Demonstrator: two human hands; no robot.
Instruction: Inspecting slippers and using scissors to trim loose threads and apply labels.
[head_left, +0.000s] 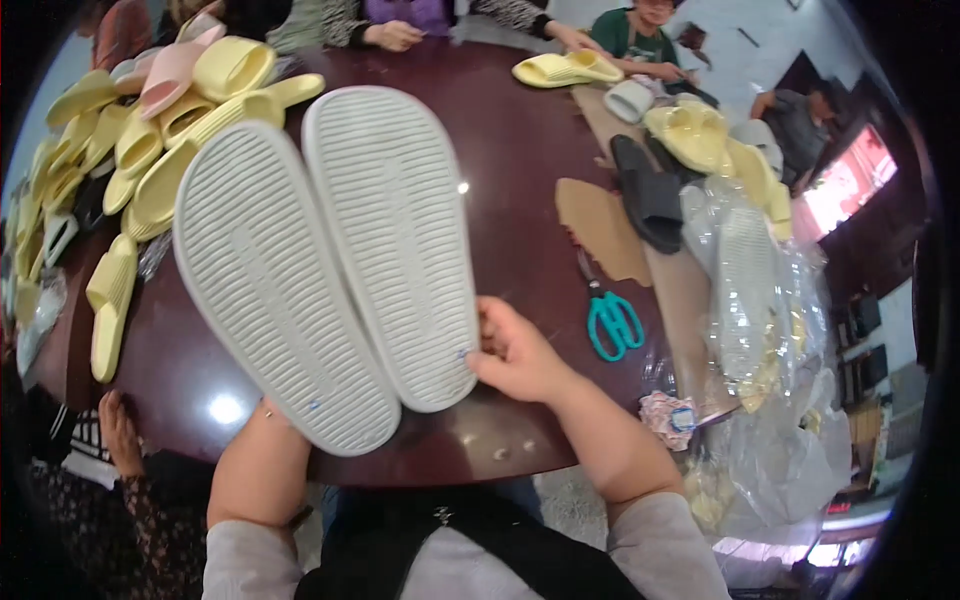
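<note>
Two pale grey-white slippers are held up side by side above the table, ribbed soles facing me. The right slipper (392, 230) is gripped near its heel edge by my right hand (515, 350), the thumb on the sole and the fingers curled at the side. My left forearm runs up behind the left slipper (265, 260), which hides my left hand and its fingers. Each sole carries a small blue mark near the heel. Right of the slippers lie scissors (614, 325) with teal handles and a piece of brown cardboard (600, 225).
Yellow and pink slippers are heaped at the left of the dark red table (530, 240). A lone yellow slipper (112, 300) lies nearer. On the right are a black slipper (650, 195), yellow slippers and clear plastic bags (790, 440). Other people's hands (395, 36) rest at the far edge.
</note>
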